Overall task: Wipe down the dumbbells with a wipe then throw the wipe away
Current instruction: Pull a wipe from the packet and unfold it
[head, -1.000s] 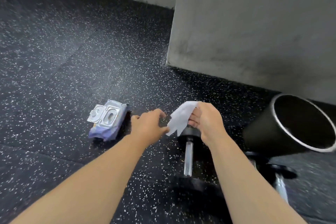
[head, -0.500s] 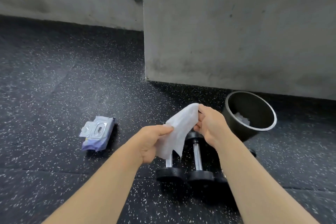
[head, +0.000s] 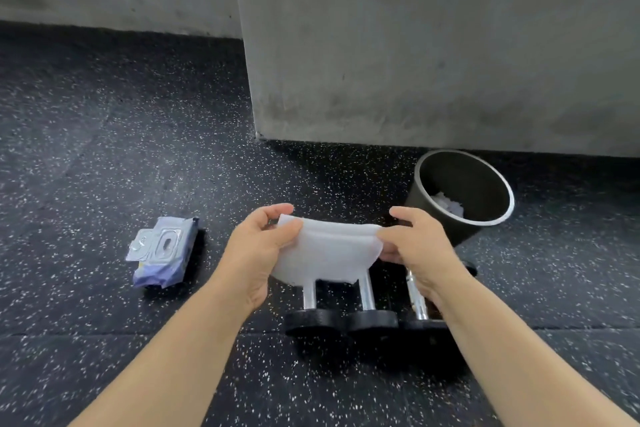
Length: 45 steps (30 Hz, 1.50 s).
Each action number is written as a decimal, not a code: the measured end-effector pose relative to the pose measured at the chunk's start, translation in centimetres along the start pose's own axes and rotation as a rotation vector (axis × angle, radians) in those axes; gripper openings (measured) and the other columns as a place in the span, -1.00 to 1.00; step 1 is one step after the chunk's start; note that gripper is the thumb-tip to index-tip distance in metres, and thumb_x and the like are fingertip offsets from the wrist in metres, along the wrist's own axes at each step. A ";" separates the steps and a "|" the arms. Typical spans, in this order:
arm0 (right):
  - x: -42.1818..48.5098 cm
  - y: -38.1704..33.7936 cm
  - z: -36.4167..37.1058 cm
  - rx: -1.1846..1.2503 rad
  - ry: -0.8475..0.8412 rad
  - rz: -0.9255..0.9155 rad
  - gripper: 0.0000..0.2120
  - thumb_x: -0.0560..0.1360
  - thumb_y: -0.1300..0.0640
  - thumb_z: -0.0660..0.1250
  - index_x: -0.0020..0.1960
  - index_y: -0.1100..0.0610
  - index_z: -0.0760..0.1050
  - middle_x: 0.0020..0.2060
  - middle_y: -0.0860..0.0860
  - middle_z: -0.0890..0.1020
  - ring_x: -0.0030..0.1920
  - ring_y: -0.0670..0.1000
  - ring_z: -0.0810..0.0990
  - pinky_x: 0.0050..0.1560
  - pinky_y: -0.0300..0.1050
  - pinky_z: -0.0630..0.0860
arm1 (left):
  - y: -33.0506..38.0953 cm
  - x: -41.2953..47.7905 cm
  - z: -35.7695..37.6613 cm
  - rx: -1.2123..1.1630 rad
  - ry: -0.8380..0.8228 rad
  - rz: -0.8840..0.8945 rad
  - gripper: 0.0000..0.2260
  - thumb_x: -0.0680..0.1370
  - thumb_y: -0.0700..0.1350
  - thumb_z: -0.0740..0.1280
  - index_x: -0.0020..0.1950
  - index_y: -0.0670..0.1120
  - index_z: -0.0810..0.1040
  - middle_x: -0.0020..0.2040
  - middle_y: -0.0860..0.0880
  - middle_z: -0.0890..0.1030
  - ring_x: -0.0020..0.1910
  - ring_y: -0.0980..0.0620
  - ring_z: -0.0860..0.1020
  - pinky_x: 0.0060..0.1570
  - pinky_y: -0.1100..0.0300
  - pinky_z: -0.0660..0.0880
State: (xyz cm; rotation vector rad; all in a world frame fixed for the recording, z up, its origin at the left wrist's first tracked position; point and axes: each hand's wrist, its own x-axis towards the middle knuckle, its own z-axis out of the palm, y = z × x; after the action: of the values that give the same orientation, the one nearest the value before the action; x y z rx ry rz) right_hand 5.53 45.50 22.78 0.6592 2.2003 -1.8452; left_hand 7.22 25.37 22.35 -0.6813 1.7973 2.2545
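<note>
A: What takes up most of the view?

B: The black speckled rubber floor (head: 104, 135), and behind it a grey concrete wall (head: 433, 45) whose corner juts forward near the middle.

A: And next in size?

B: A dark round bin (head: 431, 199) sits on the floor against that wall, on the right, tilted so its mouth faces the camera. Something white and crumpled (head: 446, 206) lies inside it.

A: Where are the dumbbells?

B: 3 dumbbells (head: 367, 302) lie side by side on the floor just in front of the bin, chrome handles pointing away, black near ends touching in a row. Their far ends are hidden.

A: The wipe?

B: The white wipe (head: 325, 250) is spread out in the air above the dumbbells, stretched between both hands. The left hand (head: 258, 250) pinches its left edge, thumb on top; the right hand (head: 419, 246) pinches the right edge. Each grip is closed on the wipe.

A: Anything smaller?

B: A purple wipes pack (head: 162, 251) lies flat on the floor, well left of the dumbbells, lid closed.
</note>
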 end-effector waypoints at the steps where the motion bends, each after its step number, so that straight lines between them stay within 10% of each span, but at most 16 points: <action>1: -0.1 -0.2 -0.3 0.040 0.007 0.011 -0.52 0.45 0.38 0.34 0.34 0.20 0.38 -0.23 0.14 0.61 -0.37 -0.04 0.55 -0.29 -0.15 0.61 | 0.2 0.0 0.0 0.030 -0.022 0.011 -0.84 0.53 -0.27 0.37 0.01 -0.02 0.61 0.02 -0.06 0.63 -0.14 0.02 0.56 -0.20 0.14 0.50; 4: 0.1 -0.4 -0.5 0.168 0.029 0.054 -0.72 0.51 0.29 0.33 0.21 0.17 0.45 -0.19 0.12 0.63 -0.37 -0.05 0.54 -0.41 -0.25 0.52 | 0.2 0.4 0.1 0.117 -0.039 0.082 -0.82 0.53 -0.28 0.37 0.01 -0.01 0.63 -0.08 -0.02 0.66 -0.17 0.07 0.55 -0.15 0.33 0.45; 9: 0.4 -0.8 -0.7 0.163 0.010 -0.023 -0.79 0.54 0.34 0.25 -0.03 0.11 0.62 -0.08 0.12 0.65 -0.17 0.03 0.55 -0.07 -0.08 0.56 | 0.3 0.7 0.3 0.189 -0.040 0.159 -0.78 0.54 -0.28 0.35 0.04 0.03 0.64 -0.10 -0.01 0.67 -0.17 0.13 0.57 -0.19 0.39 0.47; 15: 0.0 -0.7 -2.0 -0.169 -0.080 -0.232 -0.61 0.43 0.36 0.40 0.23 0.15 0.55 -0.14 -0.08 0.60 -0.19 -0.16 0.54 -0.11 -0.37 0.47 | 0.4 0.9 1.1 0.490 -0.016 0.299 -0.72 0.44 -0.29 0.45 -0.02 0.09 0.64 -0.16 0.07 0.66 -0.21 0.15 0.56 -0.17 0.32 0.47; 18: -0.1 -0.3 -2.1 -0.414 0.048 -0.344 -0.78 0.44 0.34 0.36 0.08 0.26 0.61 -0.15 0.12 0.66 -0.20 0.06 0.58 0.03 0.00 0.57 | 0.4 0.8 2.0 0.555 0.020 0.379 -0.76 0.43 -0.24 0.47 -0.08 0.12 0.62 -0.19 0.08 0.65 -0.23 0.16 0.55 -0.20 0.34 0.44; 25: 0.2 -1.0 -3.1 -0.539 -0.007 -0.308 -0.84 0.49 0.21 0.28 -0.18 0.10 0.62 -0.31 -0.04 0.55 -0.30 -0.02 0.47 -0.23 -0.10 0.42 | 0.3 0.7 3.0 0.689 0.091 0.479 -0.92 0.41 -0.03 0.42 -0.23 0.17 0.59 -0.25 0.17 0.62 -0.23 0.17 0.56 0.17 -0.16 0.46; 29: 0.3 -1.8 -3.3 -0.110 -0.107 -0.206 -0.76 0.41 0.12 0.32 -0.09 0.31 0.57 -0.20 0.08 0.59 -0.18 0.07 0.50 -0.13 -0.02 0.43 | 1.8 0.3 3.2 0.545 -0.020 0.307 -0.86 0.48 -0.19 0.41 -0.27 -0.02 0.58 -0.14 0.03 0.62 -0.25 0.06 0.51 -0.18 0.32 0.52; 34: 0.0 -2.5 -3.2 0.041 -0.274 -0.200 -0.79 0.56 0.22 0.22 -0.03 0.22 0.63 -0.13 0.14 0.68 -0.16 0.11 0.61 -0.16 0.02 0.54 | 3.3 0.1 2.0 0.245 -0.428 -0.059 -0.81 0.25 -0.11 0.35 -0.25 -0.09 0.38 -0.36 -0.01 0.35 -0.50 0.11 0.30 -0.51 0.26 0.25; 39: -0.3 -2.9 -2.8 0.009 -0.445 -0.110 -0.84 0.55 0.20 0.28 -0.06 0.26 0.59 -0.24 0.15 0.61 -0.27 0.05 0.55 -0.31 -0.13 0.47 | 3.3 -0.3 2.0 0.358 -0.729 -0.128 -0.63 0.39 0.00 0.42 0.13 -0.16 0.62 -0.26 -0.05 0.65 -0.39 0.06 0.56 -0.45 0.29 0.42; 45: -0.2 -2.7 -2.8 0.483 -0.502 0.221 -0.45 0.42 -0.26 0.26 0.00 0.22 0.67 -0.20 0.11 0.68 -0.26 0.03 0.61 -0.21 -0.14 0.53 | 2.6 -0.2 2.8 0.124 -0.545 -0.143 -0.84 0.41 -0.09 0.41 -0.07 -0.13 0.61 -0.14 -0.11 0.70 -0.22 -0.02 0.66 -0.25 0.13 0.61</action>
State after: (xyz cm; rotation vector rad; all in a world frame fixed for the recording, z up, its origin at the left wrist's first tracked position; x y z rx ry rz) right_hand 4.81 47.81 25.82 0.4222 1.3323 -2.1409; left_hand 5.68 27.43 25.22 -0.1395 1.5417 1.9628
